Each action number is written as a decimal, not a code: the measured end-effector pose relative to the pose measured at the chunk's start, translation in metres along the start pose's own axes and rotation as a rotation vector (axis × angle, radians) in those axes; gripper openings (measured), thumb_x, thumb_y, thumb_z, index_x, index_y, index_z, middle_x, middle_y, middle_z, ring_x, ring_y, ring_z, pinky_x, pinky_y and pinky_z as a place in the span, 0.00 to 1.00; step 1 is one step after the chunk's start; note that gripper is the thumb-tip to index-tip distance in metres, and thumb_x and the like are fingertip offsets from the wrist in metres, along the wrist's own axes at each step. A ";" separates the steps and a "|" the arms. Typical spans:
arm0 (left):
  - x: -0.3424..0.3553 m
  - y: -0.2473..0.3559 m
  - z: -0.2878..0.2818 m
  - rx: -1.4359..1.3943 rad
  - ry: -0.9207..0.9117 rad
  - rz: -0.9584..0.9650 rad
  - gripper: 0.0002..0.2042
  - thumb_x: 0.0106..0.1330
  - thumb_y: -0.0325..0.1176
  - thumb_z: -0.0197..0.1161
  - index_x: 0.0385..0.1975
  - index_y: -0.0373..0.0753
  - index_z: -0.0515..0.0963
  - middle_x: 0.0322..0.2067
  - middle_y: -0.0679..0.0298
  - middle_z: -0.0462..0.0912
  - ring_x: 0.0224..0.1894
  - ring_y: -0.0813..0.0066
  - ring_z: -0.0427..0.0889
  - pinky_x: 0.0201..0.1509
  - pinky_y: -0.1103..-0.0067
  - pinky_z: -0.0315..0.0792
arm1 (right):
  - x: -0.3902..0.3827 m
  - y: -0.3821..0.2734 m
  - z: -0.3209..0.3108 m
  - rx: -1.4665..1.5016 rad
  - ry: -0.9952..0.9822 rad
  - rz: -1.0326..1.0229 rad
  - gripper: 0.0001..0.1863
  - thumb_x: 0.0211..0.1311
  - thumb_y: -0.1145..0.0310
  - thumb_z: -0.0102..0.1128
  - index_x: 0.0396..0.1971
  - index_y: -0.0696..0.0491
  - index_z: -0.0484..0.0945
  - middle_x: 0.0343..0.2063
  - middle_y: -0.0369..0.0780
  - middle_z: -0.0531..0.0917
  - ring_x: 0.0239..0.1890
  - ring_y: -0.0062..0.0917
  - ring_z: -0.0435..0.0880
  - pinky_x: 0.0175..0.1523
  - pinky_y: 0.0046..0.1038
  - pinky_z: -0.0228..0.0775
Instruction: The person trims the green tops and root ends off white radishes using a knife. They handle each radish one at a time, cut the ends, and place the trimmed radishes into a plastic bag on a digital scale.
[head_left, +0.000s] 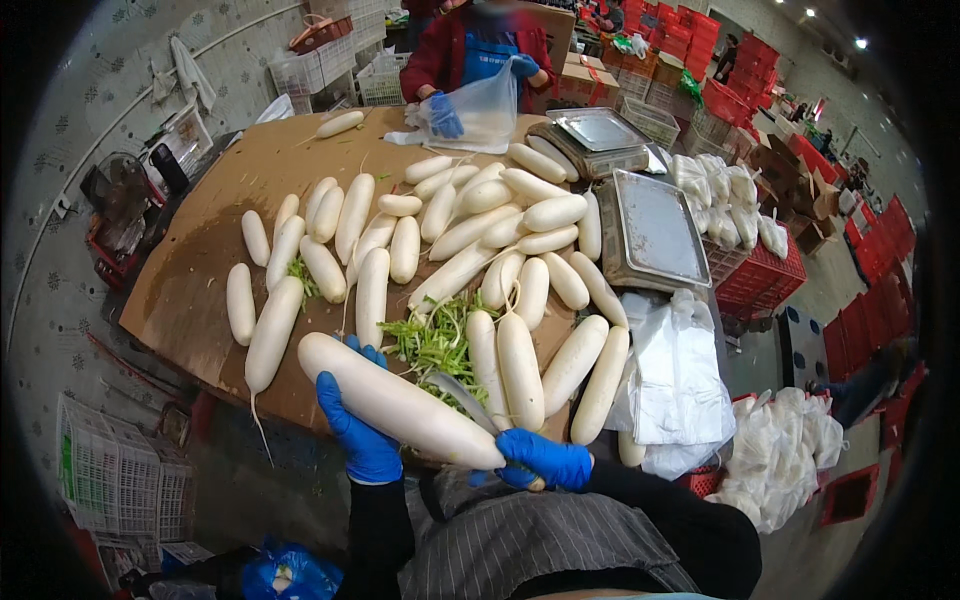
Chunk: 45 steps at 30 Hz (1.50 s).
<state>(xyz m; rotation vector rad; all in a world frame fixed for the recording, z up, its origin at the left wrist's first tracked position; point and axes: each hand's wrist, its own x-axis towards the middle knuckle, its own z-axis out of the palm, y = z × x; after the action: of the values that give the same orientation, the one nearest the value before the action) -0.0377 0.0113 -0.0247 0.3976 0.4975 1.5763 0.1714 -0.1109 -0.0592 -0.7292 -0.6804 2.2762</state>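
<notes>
A large white radish (395,400) lies across my blue-gloved hands, above the table's front edge. My left hand (350,420) is closed round its thicker end from beneath. My right hand (540,460) is closed on a knife at the radish's narrow end; the blade (450,390) shows behind the radish, and the handle is hidden in the fingers. Chopped green leaves (425,335) lie just beyond the blade among several other white radishes (520,370).
A cardboard-covered table (190,250) holds the radishes, two metal scales (655,225) and plastic bags (660,370). Opposite, a co-worker (475,55) in blue gloves handles a bag. Bagged goods on red crates (760,280) stand at right, white crates (110,470) at lower left.
</notes>
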 end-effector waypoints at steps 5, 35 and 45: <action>-0.001 -0.019 -0.015 0.017 -0.033 -0.276 0.28 0.67 0.49 0.57 0.62 0.39 0.64 0.50 0.59 0.75 0.49 0.68 0.75 0.56 0.72 0.70 | 0.000 0.003 -0.005 -0.437 0.321 -0.236 0.29 0.59 0.61 0.64 0.58 0.57 0.68 0.33 0.35 0.79 0.24 0.09 0.73 0.27 0.13 0.64; 0.191 -0.067 -0.118 1.781 -0.117 0.178 0.42 0.48 0.40 0.76 0.62 0.34 0.62 0.47 0.45 0.77 0.47 0.52 0.79 0.49 0.62 0.74 | 0.086 -0.088 -0.019 -0.534 0.602 -0.470 0.19 0.67 0.68 0.56 0.57 0.54 0.73 0.33 0.36 0.85 0.17 0.08 0.67 0.22 0.13 0.59; 0.153 -0.054 -0.067 -0.087 -0.363 -0.678 0.32 0.69 0.47 0.56 0.66 0.32 0.57 0.59 0.46 0.70 0.58 0.56 0.74 0.62 0.65 0.70 | 0.080 -0.065 -0.047 -0.508 0.687 -0.541 0.19 0.69 0.65 0.53 0.56 0.56 0.74 0.36 0.39 0.85 0.13 0.08 0.65 0.20 0.12 0.57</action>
<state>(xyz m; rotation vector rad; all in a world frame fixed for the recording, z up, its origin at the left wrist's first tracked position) -0.0382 0.1600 -0.1176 0.3856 0.2395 0.8422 0.1780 0.0015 -0.0770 -1.2912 -0.9659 1.2456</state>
